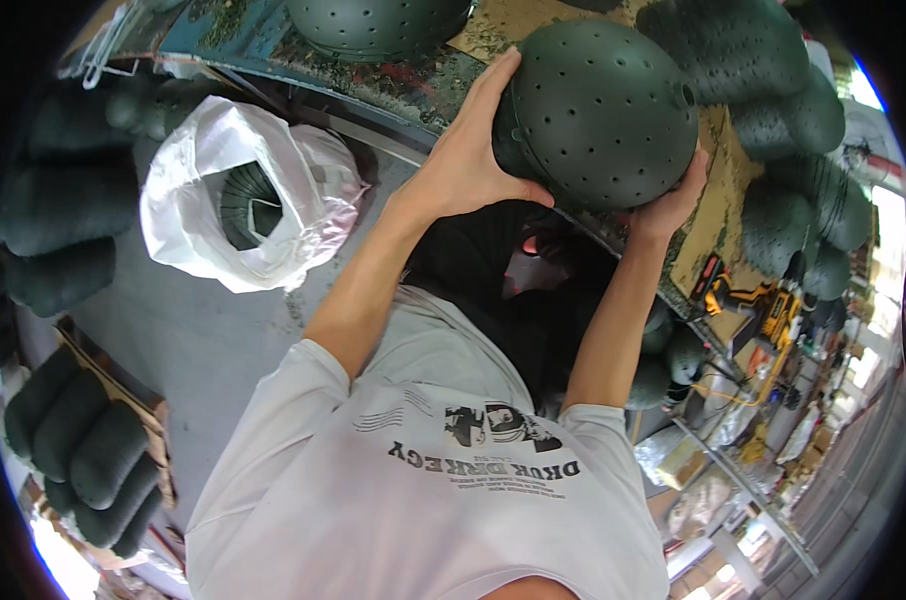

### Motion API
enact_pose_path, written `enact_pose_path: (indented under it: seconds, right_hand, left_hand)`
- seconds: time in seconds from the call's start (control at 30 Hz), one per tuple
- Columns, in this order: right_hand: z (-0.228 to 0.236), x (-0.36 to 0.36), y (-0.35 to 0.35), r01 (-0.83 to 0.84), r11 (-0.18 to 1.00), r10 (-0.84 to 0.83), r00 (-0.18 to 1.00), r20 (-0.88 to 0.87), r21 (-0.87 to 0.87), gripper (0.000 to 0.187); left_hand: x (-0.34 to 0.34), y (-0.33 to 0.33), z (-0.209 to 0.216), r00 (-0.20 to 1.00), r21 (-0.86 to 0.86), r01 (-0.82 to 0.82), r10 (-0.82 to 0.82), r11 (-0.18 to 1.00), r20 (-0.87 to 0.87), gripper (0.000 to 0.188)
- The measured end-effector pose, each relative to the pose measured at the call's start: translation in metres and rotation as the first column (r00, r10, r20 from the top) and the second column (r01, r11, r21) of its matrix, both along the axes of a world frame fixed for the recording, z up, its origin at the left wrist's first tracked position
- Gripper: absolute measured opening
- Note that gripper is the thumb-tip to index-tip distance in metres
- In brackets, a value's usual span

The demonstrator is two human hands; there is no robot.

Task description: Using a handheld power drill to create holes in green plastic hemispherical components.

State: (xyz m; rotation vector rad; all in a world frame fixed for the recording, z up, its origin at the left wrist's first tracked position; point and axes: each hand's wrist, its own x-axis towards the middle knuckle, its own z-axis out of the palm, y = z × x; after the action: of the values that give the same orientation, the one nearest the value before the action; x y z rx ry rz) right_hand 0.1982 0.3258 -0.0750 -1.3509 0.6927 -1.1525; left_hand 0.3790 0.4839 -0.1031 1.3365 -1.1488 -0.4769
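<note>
Between my two hands is a dark green rounded shell [603,115], its surface dotted with small holes and a larger round hole near its right side. My left hand [473,150] grips its left edge, thumb underneath and fingers along the side. My right hand [676,200] supports it at the lower right, with most of those fingers hidden behind it. A similar holed dark green shell [378,25] rests on the workbench [428,85] to the left, partly cut off by the upper edge.
More dark green holed shells [728,50] are piled at the right of the bench. Yellow-and-black power drills [773,315] lie at its right end. A white sack [188,225] with dark curved pieces inside stands on the floor at left. Dark rounded pieces [113,455] are stacked at lower left.
</note>
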Motion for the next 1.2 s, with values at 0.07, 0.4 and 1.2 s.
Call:
enact_pose_path:
  seconds: [0.07,0.4,1.2]
  right_hand:
    - [-0.002,-0.003,-0.001,0.039,0.996,-0.040,0.999,0.010,0.081,0.059]
    - [-0.015,-0.013,0.002,0.021,1.000,-0.021,0.998,0.059,0.000,0.056]
    - [-0.019,-0.031,0.006,0.081,0.995,-0.075,0.992,-0.101,0.055,0.058]
  left_hand:
    - [-0.001,0.002,0.001,0.998,0.023,0.038,-0.037,0.999,-0.047,0.137]
    - [0.007,0.006,-0.022,0.987,-0.115,0.087,-0.101,0.990,-0.121,0.130]
    - [0.022,0.022,-0.019,0.948,0.090,-0.130,0.098,0.987,0.302,0.111]
